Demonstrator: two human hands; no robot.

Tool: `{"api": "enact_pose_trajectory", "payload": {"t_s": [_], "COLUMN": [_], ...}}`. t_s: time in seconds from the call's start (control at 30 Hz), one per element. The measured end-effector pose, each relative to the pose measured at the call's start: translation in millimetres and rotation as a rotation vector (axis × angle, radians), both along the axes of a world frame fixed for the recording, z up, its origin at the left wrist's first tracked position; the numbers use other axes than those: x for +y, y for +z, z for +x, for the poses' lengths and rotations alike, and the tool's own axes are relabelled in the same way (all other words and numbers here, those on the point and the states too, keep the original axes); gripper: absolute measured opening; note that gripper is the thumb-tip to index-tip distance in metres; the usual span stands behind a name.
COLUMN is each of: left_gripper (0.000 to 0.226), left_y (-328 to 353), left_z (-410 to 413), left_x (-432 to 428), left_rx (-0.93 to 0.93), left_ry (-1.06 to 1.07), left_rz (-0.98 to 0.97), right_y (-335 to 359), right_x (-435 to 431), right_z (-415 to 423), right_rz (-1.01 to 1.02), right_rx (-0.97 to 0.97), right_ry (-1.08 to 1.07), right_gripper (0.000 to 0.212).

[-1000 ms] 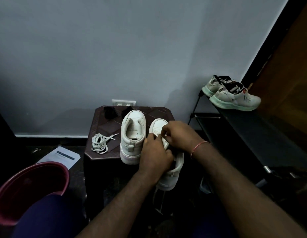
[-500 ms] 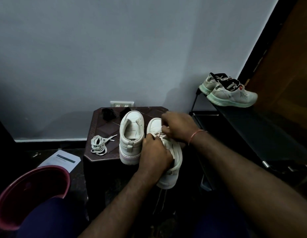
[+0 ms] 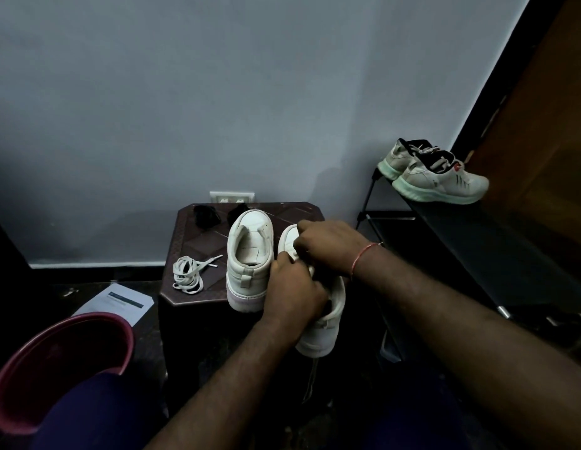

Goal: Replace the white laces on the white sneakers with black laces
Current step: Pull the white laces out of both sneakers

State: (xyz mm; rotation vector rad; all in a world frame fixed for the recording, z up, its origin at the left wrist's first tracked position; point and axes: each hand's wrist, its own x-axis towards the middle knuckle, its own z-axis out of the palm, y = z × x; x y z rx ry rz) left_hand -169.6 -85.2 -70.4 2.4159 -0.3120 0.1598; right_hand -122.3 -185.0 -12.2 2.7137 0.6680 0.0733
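A dark table (image 3: 198, 245) carries one white sneaker (image 3: 248, 254), unlaced, heel toward the viewer. Just right of it the second sneaker (image 3: 321, 332) overhangs the table's near edge, its long axis running away, toe to the wall. Both hands sit on its lacing, the right hand (image 3: 328, 245) farther and the left hand (image 3: 295, 293) nearer. Each grip is curled tight there, but the lace itself is hidden. Black laces (image 3: 205, 216) lie at the far edge.
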Motion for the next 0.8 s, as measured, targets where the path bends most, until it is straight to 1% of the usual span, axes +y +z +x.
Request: {"api": "enact_pose_trajectory", "payload": {"t_s": [0.07,0.1,0.17,0.23,0.27,0.33,0.37,0.43,0.47,0.53,0.6,0.63,0.67,0.7,0.73,0.8], "left_gripper": [0.046,0.045,0.044,0.047,0.047,0.046,0.044,0.033,0.028,0.030,0.028,0.026,0.026,0.030,0.035,0.042], "left_y": [2,2,1,-1,-3,-1,1,5,5,5,5,6,4,2,0,-4], "left_z": [0,0,0,-1,-1,-3,-6,-8,-7,-9,-10,-11,-11,-10,-9,-7], "left_x": [1,0,0,0,-1,-1,-1,-2,-3,0,2,2,1,1,0,-2], "left_rx": [-0.002,-0.005,-0.017,-0.028,-0.031,-0.028,-0.031,-0.049,-0.052,-0.051,-0.019,-0.017,-0.025,-0.027,-0.024,0.001], "left_ry": [0.018,0.023,0.031,0.058,0.067,0.057,0.052,0.070,0.072,0.050,0.019,0.021,0.028,0.043,0.054,0.075], "left_rz": [0.000,0.002,0.033,0.056,0.052,0.052,0.043,0.000,-0.038,-0.057,-0.069,-0.075,-0.074,-0.066,-0.047,-0.017], "right_y": [-3,-4,-2,6,9,10,9,7,6,3,-1,-2,-2,0,2,10], "right_x": [0,-2,-14,-30,-37,-43,-41,-30,-23,-9,1,4,4,3,-2,-18], "right_z": [1,2,7,15,18,18,15,6,3,2,1,0,0,0,1,9], "right_rz": [0.013,0.072,0.345,0.633,0.685,0.610,0.540,0.407,0.334,0.146,-0.010,-0.056,-0.056,-0.007,0.108,0.519], "right_rx": [-0.079,-0.116,-0.209,-0.253,-0.229,-0.149,-0.110,-0.048,-0.014,0.016,-0.023,-0.052,-0.075,-0.091,-0.116,-0.205], "right_ry": [0.053,0.048,-0.049,-0.214,-0.275,-0.296,-0.247,-0.077,-0.016,0.025,0.020,0.031,0.041,0.042,0.018,-0.105], "right_gripper": [0.016,0.015,0.014,0.011,0.010,0.015,0.022,0.034,0.036,0.031,0.020,0.018,0.017,0.016,0.016,0.017]}}
